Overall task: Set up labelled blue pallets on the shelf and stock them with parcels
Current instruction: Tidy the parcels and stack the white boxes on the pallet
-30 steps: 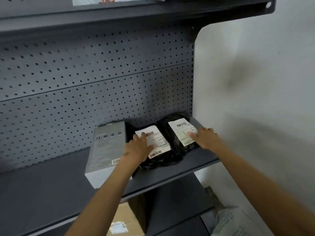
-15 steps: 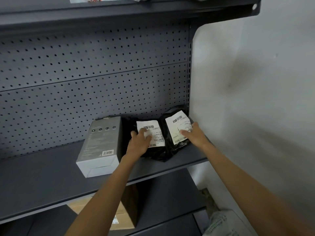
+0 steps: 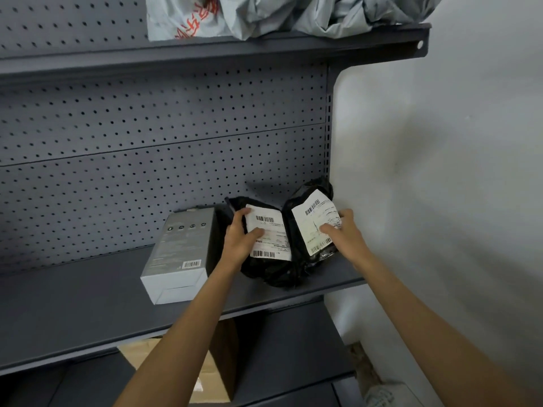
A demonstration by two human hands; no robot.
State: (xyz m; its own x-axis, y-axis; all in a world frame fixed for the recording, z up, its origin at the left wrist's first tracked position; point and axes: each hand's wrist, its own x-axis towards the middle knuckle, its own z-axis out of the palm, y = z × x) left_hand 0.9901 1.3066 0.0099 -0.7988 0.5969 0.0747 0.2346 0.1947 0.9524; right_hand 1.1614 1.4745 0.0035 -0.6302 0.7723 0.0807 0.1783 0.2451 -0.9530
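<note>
While your left hand (image 3: 239,240) grips the left parcel (image 3: 273,270) and right hand (image 3: 343,235) grips the right parcel (image 3: 308,218), no blue pallets on shelf (image 3: 88,304); setup looks barely started.

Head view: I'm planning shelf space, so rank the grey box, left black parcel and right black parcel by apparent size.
1. The grey box, clearly largest.
2 and 3. The left black parcel and right black parcel look much alike; both are partly covered, so I leave them unranked.

On grey shelf (image 3: 88,304), left black parcel (image 3: 270,271) beside right black parcel (image 3: 311,218)
</note>
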